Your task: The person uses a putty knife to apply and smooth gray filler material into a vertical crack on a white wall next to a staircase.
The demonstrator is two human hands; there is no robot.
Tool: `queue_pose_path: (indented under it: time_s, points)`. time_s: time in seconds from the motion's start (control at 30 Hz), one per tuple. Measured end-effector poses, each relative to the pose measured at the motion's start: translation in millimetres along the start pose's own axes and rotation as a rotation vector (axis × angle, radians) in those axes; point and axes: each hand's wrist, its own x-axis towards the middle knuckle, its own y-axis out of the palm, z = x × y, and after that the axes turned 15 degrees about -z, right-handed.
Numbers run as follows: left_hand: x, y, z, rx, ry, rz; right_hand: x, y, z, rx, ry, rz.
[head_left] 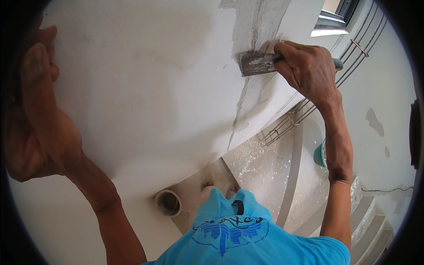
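Head cam: R hand (pixel 307 70) clamped on scraper (pixel 257 65) by handle (pixel 338 65); blade sticks out L of hand, over grey patch (pixel 243 22) on white wall (pixel 132 88). L hand (pixel 46 128) well L of R hand, fingers partly hid, can't tell if holding anything. Bucket (pixel 168 191) is below, btwn hands.

Scraper handle (pixel 338 65) mostly hidden inside right hand (pixel 311 70).

From head height, I am looking down through one wide fisheye camera, seeing the wall (pixel 145 97) and hands (pixel 310 70) close, the floor (pixel 267 172) farther below.
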Motion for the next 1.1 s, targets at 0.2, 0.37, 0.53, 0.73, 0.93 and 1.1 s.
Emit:
queue_pose_path:
  time_s: [0.2,0.37,0.53,0.73,0.93,1.1]
  points:
    - [-4,-3,-43,0.756,-0.216,0.005,4,-15,-25,-0.034,0.02,-0.064]
    - [-7,-8,-37,0.666,-0.208,0.009,-6,3,-4,-0.017,-0.065,-0.047]
    - [-7,-1,-40,0.821,-0.235,0.0,1,-9,-18,0.013,-0.006,-0.074]
    - [-6,-10,-3,0.189,-0.069,0.051,-6,4,0,0.004,-0.041,-0.007]
    - [-12,-5,-38,0.746,-0.219,0.005,2,-20,-10,0.009,-0.04,-0.134]
    - [-12,-12,-46,0.793,-0.231,0.046,-10,21,3,0.044,-0.051,-0.047]
